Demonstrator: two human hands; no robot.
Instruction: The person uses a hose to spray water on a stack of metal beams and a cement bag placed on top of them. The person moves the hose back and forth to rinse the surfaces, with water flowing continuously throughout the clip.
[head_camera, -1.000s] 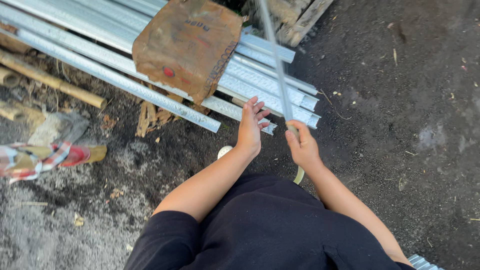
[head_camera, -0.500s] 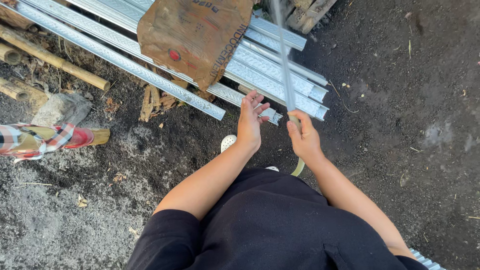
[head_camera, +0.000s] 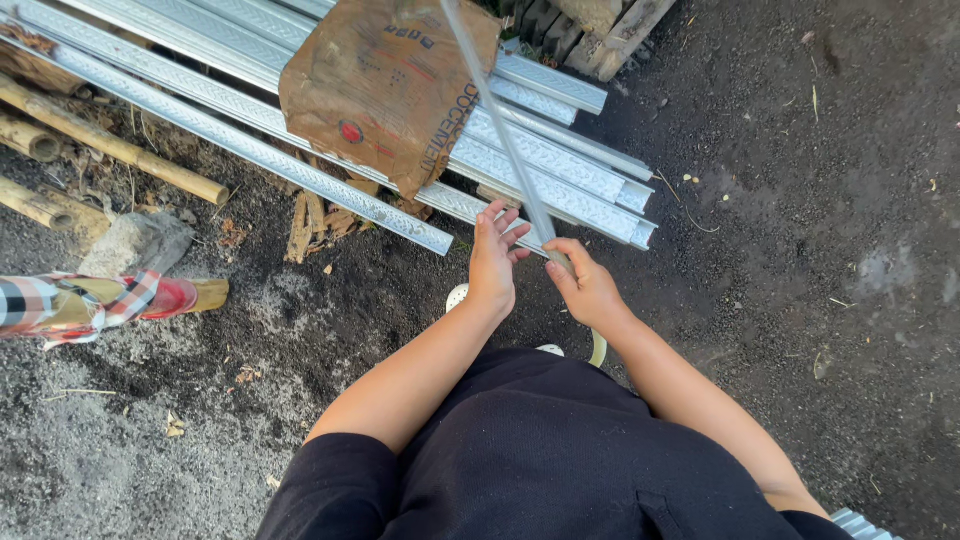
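Note:
My right hand (head_camera: 585, 285) grips the lower end of a thin grey metal rod (head_camera: 497, 120) that rises up and away toward the top of the view. Just left of it, my left hand (head_camera: 493, 262) is held flat with fingers spread, fingertips close to the rod and over the end of a stack of embossed silver metal profiles (head_camera: 545, 160). A brown paper sack (head_camera: 385, 85) lies on top of that stack. I wear a black top and stand on dark soil.
Bamboo poles (head_camera: 110, 150) lie at the left beside a stone (head_camera: 135, 245). A pole wrapped in checked cloth (head_camera: 95, 300) pokes in from the left edge. Wooden blocks (head_camera: 600, 25) sit at the top. Dark dirt (head_camera: 800, 250) spreads to the right.
The view has shifted slightly; both hands stay at the rod. My left hand's fingers are nearer the rod than one second ago.

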